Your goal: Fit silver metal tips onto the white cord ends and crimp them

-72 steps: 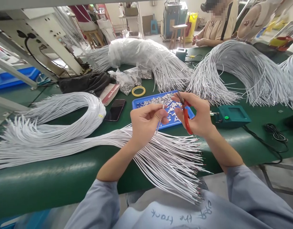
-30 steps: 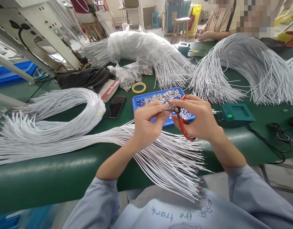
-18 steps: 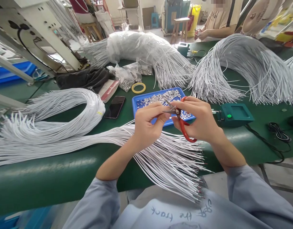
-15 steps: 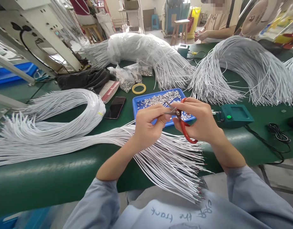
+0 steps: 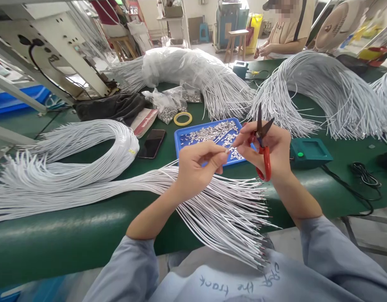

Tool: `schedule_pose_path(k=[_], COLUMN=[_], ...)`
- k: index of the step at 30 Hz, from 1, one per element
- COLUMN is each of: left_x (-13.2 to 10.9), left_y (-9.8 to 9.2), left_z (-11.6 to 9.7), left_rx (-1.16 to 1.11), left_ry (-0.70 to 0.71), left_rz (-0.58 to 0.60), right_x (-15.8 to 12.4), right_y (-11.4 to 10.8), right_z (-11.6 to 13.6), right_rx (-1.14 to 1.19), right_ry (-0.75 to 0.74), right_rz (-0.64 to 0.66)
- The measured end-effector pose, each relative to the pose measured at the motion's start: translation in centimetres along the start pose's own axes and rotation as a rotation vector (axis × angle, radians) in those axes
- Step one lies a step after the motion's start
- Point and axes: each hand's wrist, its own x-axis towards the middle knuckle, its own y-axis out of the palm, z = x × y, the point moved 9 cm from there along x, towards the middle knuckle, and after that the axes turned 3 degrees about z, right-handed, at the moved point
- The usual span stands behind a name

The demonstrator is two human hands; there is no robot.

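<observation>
A wire tip [image 5: 227, 151] is being pinched by the left hand [image 5: 196, 165], above the near edge of the tray [image 5: 178, 144]! In the right hand [image 5: 279, 147], scissors [image 5: 260, 138] are being gripped, blades [image 5: 259, 120] being held apart; whether the wire tip is being touched there cannot be told. Loose wires [image 5: 225, 209] are being draped over the tabletop [image 5: 86, 235] at its near edge.

Across the green surface [image 5: 64, 239]: near the front, a loose fan of white wires [image 5: 225, 209], tips spilling past the edge. Leftward, a coiled wire bundle [image 5: 122, 147]; just beside it, a dark phone [image 5: 152, 144]. Then a blue tray [image 5: 177, 143], a yellow tape roll [image 5: 177, 122], clear bags of metal pieces [image 5: 168, 112] and a dark cloth [image 5: 108, 109]. Farther back, a plastic-wrapped bundle [image 5: 181, 65]; rightward, an arched wire bundle [image 5: 332, 79], a green device [image 5: 311, 152] and black cable [image 5: 365, 174].
</observation>
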Motion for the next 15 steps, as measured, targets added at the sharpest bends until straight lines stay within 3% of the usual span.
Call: schedule_pose_path(k=[5, 15], left_x=[0.0, 0.0], left_y=[1.6, 1.1], left_z=[-0.3, 0.9], left_rx=[0.024, 0.026], left_ry=[0.035, -0.018], left_rz=[0.071, 0.001], right_x=[-0.5, -0.5], right_y=[0.3, 0.3], right_z=[1.5, 0.6], right_rx=[0.009, -0.066], right_ry=[-0.041, 0.028], right_rz=[0.002, -0.025])
